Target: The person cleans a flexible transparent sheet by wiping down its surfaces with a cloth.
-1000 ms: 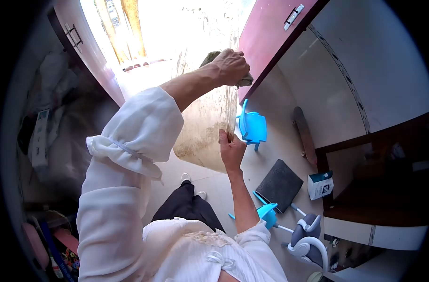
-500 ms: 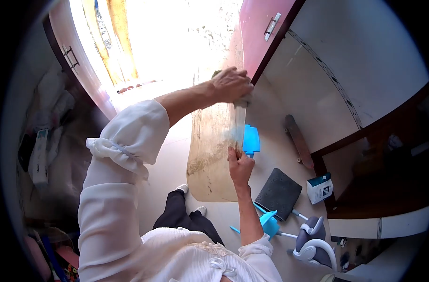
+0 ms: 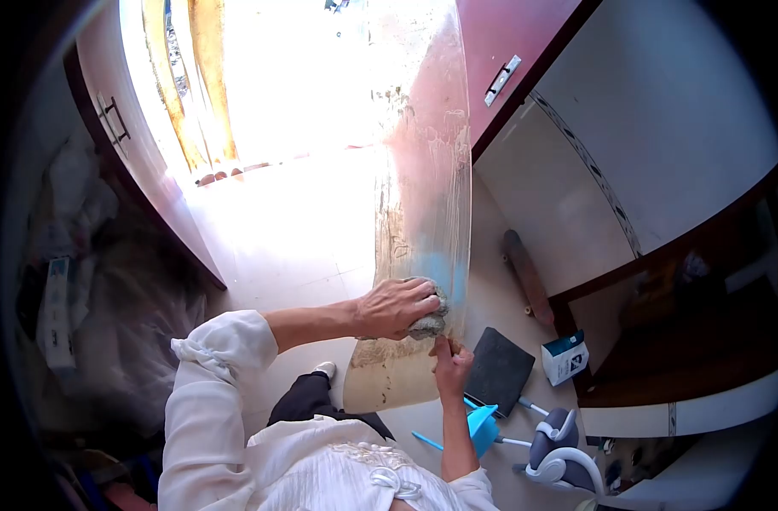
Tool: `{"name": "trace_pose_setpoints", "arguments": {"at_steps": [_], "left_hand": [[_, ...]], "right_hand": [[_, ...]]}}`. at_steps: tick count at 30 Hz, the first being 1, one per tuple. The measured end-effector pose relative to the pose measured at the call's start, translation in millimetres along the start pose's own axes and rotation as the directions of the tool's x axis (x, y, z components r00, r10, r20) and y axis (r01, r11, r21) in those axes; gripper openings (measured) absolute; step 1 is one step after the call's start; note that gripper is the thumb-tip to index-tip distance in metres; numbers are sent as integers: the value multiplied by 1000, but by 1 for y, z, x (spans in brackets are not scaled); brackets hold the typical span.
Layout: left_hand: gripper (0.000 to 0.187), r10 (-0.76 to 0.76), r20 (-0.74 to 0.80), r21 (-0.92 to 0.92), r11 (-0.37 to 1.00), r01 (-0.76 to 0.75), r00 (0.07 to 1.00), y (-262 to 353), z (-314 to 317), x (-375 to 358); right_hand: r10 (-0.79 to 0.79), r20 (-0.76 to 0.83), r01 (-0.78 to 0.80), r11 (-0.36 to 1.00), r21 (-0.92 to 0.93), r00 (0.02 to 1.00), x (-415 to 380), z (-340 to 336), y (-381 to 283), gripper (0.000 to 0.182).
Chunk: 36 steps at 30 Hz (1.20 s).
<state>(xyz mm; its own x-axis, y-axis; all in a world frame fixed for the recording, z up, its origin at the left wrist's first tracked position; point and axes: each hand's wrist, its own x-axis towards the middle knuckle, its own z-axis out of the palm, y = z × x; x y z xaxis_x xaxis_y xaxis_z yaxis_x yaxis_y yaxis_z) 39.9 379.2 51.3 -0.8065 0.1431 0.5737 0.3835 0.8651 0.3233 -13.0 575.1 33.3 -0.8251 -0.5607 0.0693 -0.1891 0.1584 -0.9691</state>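
Note:
A long see-through sheet point(image 3: 406, 196), smeared with brown dirt, stretches from the bright doorway down towards my body. My left hand point(image 3: 397, 308) is closed over a crumpled grey-green cloth point(image 3: 430, 317) and presses it on the lower part of the sheet. Just below it, my right hand point(image 3: 451, 366) pinches the sheet's right edge. The sheet's lower end hangs over the floor near my dark trousers. Where the sheet is clearer, a blue thing shows through it.
Pink doors point(image 3: 512, 43) flank the bright opening. On the right lie a skateboard point(image 3: 528, 277), a dark mat point(image 3: 494, 370), a white and green box point(image 3: 564, 358) and a grey and white object point(image 3: 559, 451) with tubes. Plastic-wrapped things point(image 3: 133, 315) stand at the left.
My left hand has moved down along the sheet with the cloth, close to my right hand. My right hand sits lower in view and still holds the edge. The view has shifted slightly.

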Motion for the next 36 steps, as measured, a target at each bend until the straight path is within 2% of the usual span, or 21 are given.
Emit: {"name": "trace_pose_setpoints", "arguments": {"at_steps": [2, 4, 5, 6, 7, 8, 9, 10, 11, 13, 15, 17, 19, 22, 26, 29, 30, 32, 34, 35, 36], "left_hand": [[51, -12, -88, 125, 992, 23, 996, -24, -4, 18], [45, -157, -336, 183, 956, 228, 929, -80, -31, 47], [44, -327, -434, 141, 896, 422, 840, -107, -47, 57], [39, -600, -449, -2, 742, 670, 663, -128, -64, 63], [33, -751, -435, -140, 601, 787, 496, -147, -84, 66], [25, -883, -288, -357, 458, 814, 371, -174, -97, 60], [20, -913, -81, -797, 300, 524, 400, -194, -102, 46], [18, -932, 37, -932, 99, 349, 361, -203, -104, 35], [22, -806, 124, -992, -90, 87, 578, -240, -87, 14], [33, -694, 206, -916, -385, -114, 689, -204, -92, 20], [35, -439, 168, -800, -584, -138, 883, -161, -90, 34], [40, -509, 92, -954, -291, -71, 856, -100, -94, 65], [47, -209, 188, -927, -362, 102, 960, -96, -53, 69], [55, -401, 250, -947, -291, 136, 881, -59, 7, 49], [60, -263, 455, -799, -543, 259, 851, -29, 15, 15], [45, -295, 406, -744, -656, 126, 865, -56, -20, 29], [33, -240, 255, -698, -716, 6, 937, -81, -37, 47], [31, -515, 203, -908, -417, -36, 833, -98, -89, 72], [28, -168, 167, -769, -639, 21, 972, -118, -81, 76], [30, 111, 101, -626, -766, 150, 989, -124, -71, 78], [33, -60, 112, -941, -328, 86, 992, -114, -56, 72]], "right_hand": [[10, 0, -10, 1000, -25, 1000, -6, -2, -6, 32], [33, -25, -33, 999, 21, 999, -8, -2, -6, 33], [51, -46, -47, 996, 75, 998, -8, -3, -6, 33], [49, -59, -46, 997, 65, 997, -9, -8, -5, 33], [82, -64, -76, 992, 96, 995, -9, -16, -1, 32], [113, -66, -103, 986, 131, 991, -7, -25, 0, 32], [111, -80, -100, 987, 129, 991, -4, -32, -3, 32], [91, -66, -80, 986, 148, 994, -3, -39, -5, 32], [68, -58, -58, 984, 169, 996, -2, -45, -6, 33], [88, -49, -79, 983, 166, 995, 1, -52, -3, 36], [148, 56, -157, 956, 249, 987, 4, -53, 8, 37], [161, 90, -177, 962, 207, 983, 10, -46, 7, 37], [228, 25, -230, 967, 110, 973, 18, -36, 11, 36], [195, -10, -194, 979, 58, 981, 25, -41, 14, 34], [92, -48, -93, 995, -21, 995, 21, -52, 2, 34], [80, -88, -85, 995, -54, 993, 16, -50, -5, 35], [36, -65, -41, 996, -74, 997, 19, -51, 3, 36], [-1, -41, -2, 996, -88, 999, 20, -48, 14, 38], [-80, -35, 72, 978, -198, 996, 23, -42, 17, 38], [-88, -32, 80, 977, -198, 996, 25, -41, 19, 38], [-88, -39, 78, 975, -209, 995, 24, -39, 22, 38]]}}
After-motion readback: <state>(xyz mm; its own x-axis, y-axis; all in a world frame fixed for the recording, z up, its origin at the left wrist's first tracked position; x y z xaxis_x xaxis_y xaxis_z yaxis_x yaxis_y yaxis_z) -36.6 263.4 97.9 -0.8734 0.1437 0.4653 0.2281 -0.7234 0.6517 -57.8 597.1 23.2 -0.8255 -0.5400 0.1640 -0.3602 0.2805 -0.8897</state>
